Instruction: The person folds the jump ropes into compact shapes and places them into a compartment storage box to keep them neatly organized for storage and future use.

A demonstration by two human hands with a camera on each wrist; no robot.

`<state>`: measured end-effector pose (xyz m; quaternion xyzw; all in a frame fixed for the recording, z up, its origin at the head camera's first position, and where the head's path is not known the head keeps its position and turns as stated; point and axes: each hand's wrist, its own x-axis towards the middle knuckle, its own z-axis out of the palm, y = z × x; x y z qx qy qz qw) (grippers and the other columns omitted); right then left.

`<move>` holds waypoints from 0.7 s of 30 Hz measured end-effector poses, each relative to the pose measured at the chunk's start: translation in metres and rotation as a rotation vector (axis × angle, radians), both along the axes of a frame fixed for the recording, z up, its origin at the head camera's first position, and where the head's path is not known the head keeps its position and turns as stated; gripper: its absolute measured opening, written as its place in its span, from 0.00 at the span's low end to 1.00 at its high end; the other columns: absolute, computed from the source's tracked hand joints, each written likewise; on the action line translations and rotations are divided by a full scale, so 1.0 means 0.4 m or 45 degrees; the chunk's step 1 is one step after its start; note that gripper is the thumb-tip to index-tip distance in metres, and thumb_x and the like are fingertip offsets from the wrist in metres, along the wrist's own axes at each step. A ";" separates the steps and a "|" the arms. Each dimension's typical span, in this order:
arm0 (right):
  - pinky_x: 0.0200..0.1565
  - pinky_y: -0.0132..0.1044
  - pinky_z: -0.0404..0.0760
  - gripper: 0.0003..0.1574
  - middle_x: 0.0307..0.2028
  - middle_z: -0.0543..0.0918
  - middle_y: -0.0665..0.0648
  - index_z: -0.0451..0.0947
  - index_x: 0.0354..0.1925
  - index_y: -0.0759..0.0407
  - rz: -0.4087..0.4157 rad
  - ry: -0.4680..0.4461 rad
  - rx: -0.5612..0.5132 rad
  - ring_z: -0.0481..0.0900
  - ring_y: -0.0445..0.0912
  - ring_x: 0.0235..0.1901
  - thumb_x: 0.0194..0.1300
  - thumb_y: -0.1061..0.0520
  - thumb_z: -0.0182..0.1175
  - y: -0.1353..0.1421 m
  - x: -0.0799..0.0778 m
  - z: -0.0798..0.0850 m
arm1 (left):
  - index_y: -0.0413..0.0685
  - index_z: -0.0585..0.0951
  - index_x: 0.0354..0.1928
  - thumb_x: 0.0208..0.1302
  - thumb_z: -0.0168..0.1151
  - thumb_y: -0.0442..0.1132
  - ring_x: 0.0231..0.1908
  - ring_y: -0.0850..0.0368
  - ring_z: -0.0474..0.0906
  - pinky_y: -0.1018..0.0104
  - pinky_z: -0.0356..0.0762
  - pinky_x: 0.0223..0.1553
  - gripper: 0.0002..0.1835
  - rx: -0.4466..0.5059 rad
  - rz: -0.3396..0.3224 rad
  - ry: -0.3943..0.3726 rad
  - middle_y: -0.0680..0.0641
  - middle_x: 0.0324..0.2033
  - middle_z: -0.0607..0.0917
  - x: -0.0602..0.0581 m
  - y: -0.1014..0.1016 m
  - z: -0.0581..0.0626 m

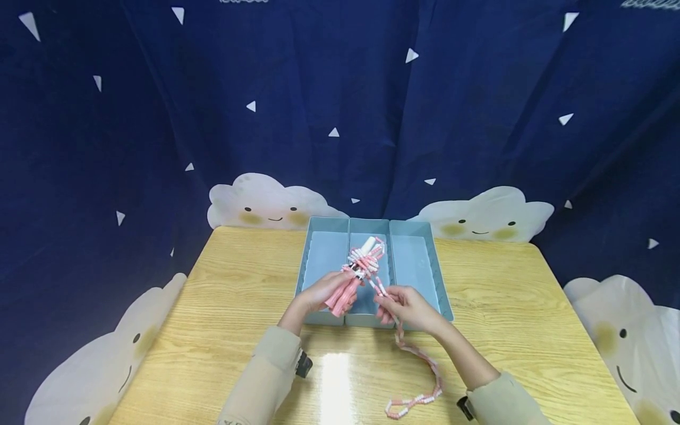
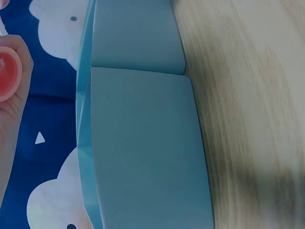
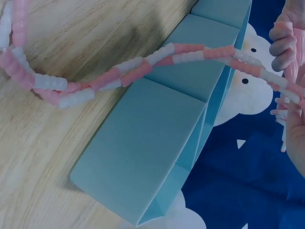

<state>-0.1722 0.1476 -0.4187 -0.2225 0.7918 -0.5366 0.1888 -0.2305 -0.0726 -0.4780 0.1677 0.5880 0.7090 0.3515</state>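
A jump rope with pink handles [image 1: 345,297] and pink and white beads is held over the blue bins. My left hand [image 1: 323,289] grips both handles together, side by side. Several turns of beaded cord [image 1: 364,261] wrap around the handles' upper part. To the right, my right hand [image 1: 408,307] pinches a doubled length of the cord between thumb and fingers. Below that hand the loose doubled tail [image 3: 109,78] hangs down, and its looped end lies on the table. In the left wrist view, one handle's round hollow end [image 2: 8,74] shows at the left edge.
Three long light blue bins [image 1: 416,221] stand side by side on the wooden table [image 1: 494,301], under and behind my hands. A dark blue curtain [image 1: 297,136] with white triangles and smiling clouds hangs behind the table and along its sides.
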 end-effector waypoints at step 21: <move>0.11 0.30 0.68 0.17 0.16 0.75 0.50 0.72 0.25 0.62 -0.019 0.210 0.174 0.75 0.47 0.14 0.66 0.53 0.53 0.010 -0.052 -0.039 | 0.37 0.72 0.44 0.68 0.42 0.55 0.13 0.60 0.70 0.69 0.71 0.14 0.25 -0.108 -0.009 0.078 0.47 0.18 0.75 0.000 0.010 -0.001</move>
